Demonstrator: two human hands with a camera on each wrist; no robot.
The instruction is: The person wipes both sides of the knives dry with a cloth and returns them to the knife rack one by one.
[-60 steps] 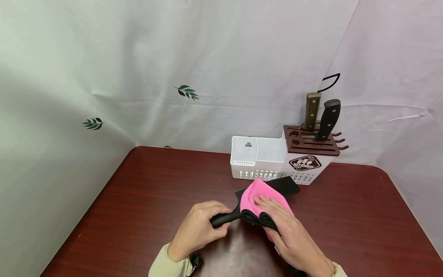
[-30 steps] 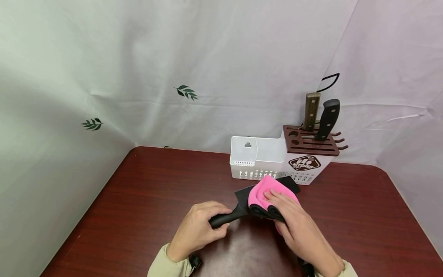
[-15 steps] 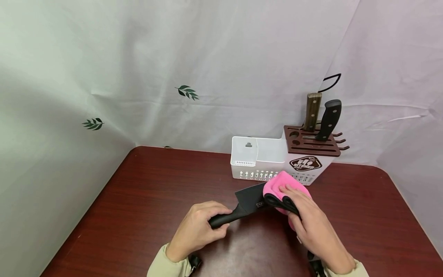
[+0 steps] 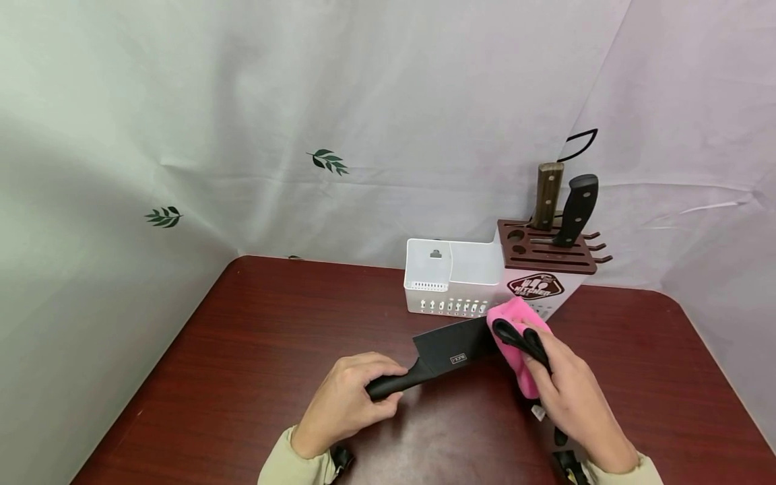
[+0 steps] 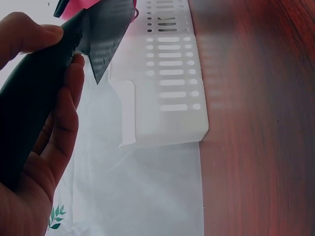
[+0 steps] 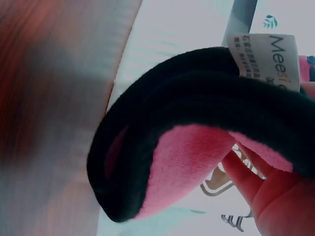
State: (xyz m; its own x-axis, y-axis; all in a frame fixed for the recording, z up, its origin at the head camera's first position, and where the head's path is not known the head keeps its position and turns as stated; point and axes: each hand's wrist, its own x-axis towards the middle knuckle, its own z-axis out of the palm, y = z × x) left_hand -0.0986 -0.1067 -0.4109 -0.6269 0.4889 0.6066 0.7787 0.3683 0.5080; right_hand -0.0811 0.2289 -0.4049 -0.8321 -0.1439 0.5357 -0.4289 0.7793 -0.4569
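My left hand [image 4: 348,397] grips the black handle of a cleaver [image 4: 451,347], thumb on one side and fingers curled on the other. Its broad dark blade points to the right and carries a small label. My right hand [image 4: 572,397] pinches a folded pink cloth [image 4: 515,313] with black edging, which covers the far end of the blade. A white tag [image 6: 266,61] hangs from the cloth in the right wrist view. In the left wrist view the cleaver's handle [image 5: 42,73] lies between thumb and fingers, and the blade's heel corner shows.
Just behind the blade stands a white perforated kitchen rack [image 4: 455,296] with a brown slotted top [image 4: 545,259]. A wooden-handled knife [image 4: 547,195] and a black-handled knife [image 4: 576,209] stand in its slots. Pale curtain surrounds the dark red table [image 4: 291,316].
My right hand has moved the pink cloth rightward along the blade, from near the handle to the far end, baring most of the blade. My left hand has stayed in place.
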